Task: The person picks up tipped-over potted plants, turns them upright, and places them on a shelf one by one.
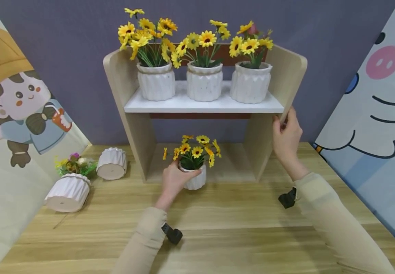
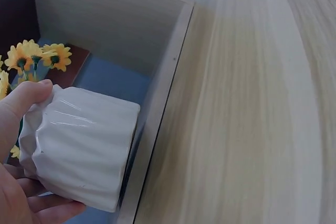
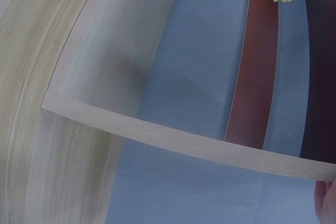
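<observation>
A small white fluted pot [image 1: 195, 179] with yellow artificial daisies [image 1: 197, 151] is gripped by my left hand [image 1: 175, 178], thumb along its rim and fingers round its side. The pot overlaps the front edge of the lower board of a wooden shelf [image 1: 233, 167]. In the left wrist view the pot [image 2: 86, 145] is close over that board. My right hand [image 1: 288, 133] holds the shelf's right side panel [image 1: 288, 82] near its front edge, just below the white middle board. Only a bit of that hand's fingers [image 3: 328, 200] shows in the right wrist view.
Three white pots of yellow flowers [image 1: 205, 83] stand on the white middle board [image 1: 200, 107]. Left of the shelf, a pot with mixed flowers [image 1: 68, 192] and another white pot [image 1: 112, 163] lie tipped on the wooden table [image 1: 218, 236]. Cartoon panels flank both sides.
</observation>
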A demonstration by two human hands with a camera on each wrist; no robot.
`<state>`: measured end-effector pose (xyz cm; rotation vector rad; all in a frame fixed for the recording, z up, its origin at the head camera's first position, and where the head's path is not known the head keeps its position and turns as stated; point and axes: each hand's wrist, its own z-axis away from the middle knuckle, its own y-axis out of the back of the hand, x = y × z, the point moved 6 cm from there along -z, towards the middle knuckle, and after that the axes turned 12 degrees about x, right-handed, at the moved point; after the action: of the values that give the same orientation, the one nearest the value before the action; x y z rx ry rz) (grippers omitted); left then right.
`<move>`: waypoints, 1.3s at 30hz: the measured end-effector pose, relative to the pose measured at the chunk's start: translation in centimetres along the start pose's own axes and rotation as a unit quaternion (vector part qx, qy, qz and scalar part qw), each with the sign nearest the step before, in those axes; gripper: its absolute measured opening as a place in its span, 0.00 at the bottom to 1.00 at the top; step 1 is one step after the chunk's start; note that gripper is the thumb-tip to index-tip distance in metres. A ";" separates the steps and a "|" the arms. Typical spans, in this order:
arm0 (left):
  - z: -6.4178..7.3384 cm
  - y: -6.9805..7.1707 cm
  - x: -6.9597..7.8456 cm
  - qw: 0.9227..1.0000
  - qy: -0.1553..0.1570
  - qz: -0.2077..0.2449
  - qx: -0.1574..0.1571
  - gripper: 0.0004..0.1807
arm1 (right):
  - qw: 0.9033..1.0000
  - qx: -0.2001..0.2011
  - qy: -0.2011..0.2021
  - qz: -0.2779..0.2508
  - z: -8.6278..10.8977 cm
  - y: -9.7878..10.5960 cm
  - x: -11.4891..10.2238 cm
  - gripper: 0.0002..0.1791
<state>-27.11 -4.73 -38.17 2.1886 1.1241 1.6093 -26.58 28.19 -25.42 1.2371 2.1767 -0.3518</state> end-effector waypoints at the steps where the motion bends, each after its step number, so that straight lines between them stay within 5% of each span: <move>1: 0.1 -0.3 0.0 1.000 -0.001 0.000 0.002 0.43 | 1.000 0.002 0.000 0.000 0.1 0.0 0.0 0.19; 9: 0.4 -2.2 0.6 1.000 -0.002 0.006 0.010 0.37 | 1.000 0.012 0.002 -0.001 0.2 0.0 0.1 0.20; 16: 0.2 -3.8 1.6 0.999 -0.040 0.008 0.020 0.37 | 1.000 0.024 0.000 0.001 0.2 0.0 0.2 0.20; 39: -0.9 -8.8 4.6 0.997 -0.070 0.000 -0.030 0.36 | 0.999 0.041 0.001 0.006 0.3 -0.1 0.0 0.19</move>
<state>-31.33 4.20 -39.44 2.2236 1.0219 1.4451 -26.57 27.95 -25.63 1.2951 2.1754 -0.4395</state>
